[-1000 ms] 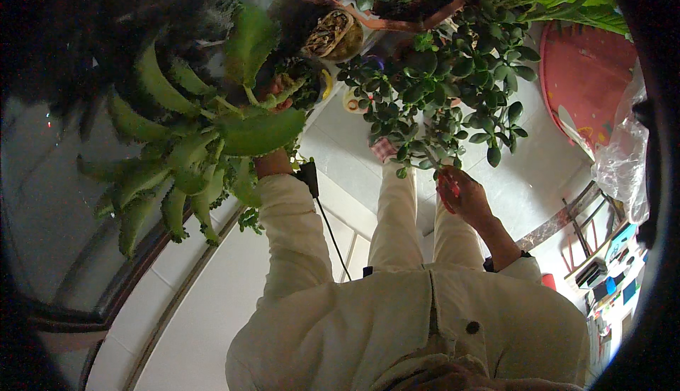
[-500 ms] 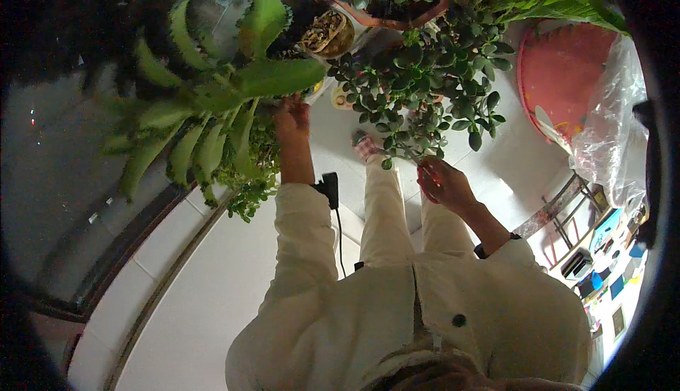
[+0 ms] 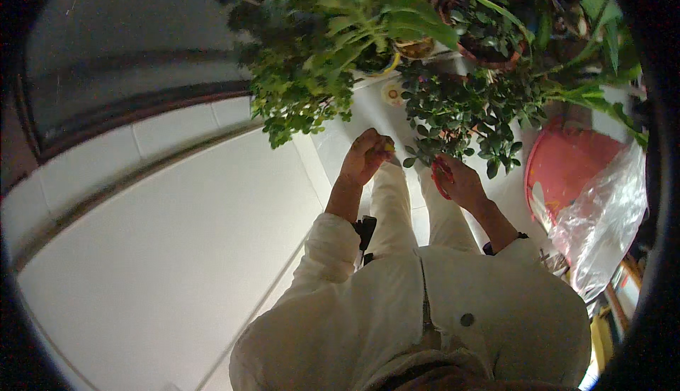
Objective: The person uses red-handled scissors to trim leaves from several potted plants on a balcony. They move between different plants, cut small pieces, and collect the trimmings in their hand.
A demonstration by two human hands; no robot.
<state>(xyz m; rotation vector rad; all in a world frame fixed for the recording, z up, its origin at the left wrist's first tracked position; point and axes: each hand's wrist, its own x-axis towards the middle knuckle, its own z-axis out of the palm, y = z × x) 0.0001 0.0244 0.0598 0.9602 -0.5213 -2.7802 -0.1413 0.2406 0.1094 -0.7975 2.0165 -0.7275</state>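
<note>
My left hand point(image 3: 367, 156) is closed in a pinch around a small yellow-green piece point(image 3: 389, 147), which looks like plant matter, held above my left leg. In my right hand point(image 3: 462, 182) are red-handled scissors point(image 3: 440, 178); my fingers are wrapped round the handles, and the blades are hard to make out. Just beyond the scissors spreads a bushy plant point(image 3: 460, 108) with small, dark, rounded leaves. To the left of it are a plant with large green leaves point(image 3: 354, 26) and a small-leaved trailing plant point(image 3: 301, 111).
A reddish tub point(image 3: 574, 161) stands at the right, with a clear plastic bag point(image 3: 602, 214) against it. Farther off is a brown pot point(image 3: 489, 61) of leafy growth. A white panel point(image 3: 177, 235) fills the left side, below a dark window point(image 3: 134, 79).
My left hand has come out from the large-leaved plant, back toward me and nearer my right hand, with a yellow-green piece now showing. The view has swung left. The scissors stay in my right hand.
</note>
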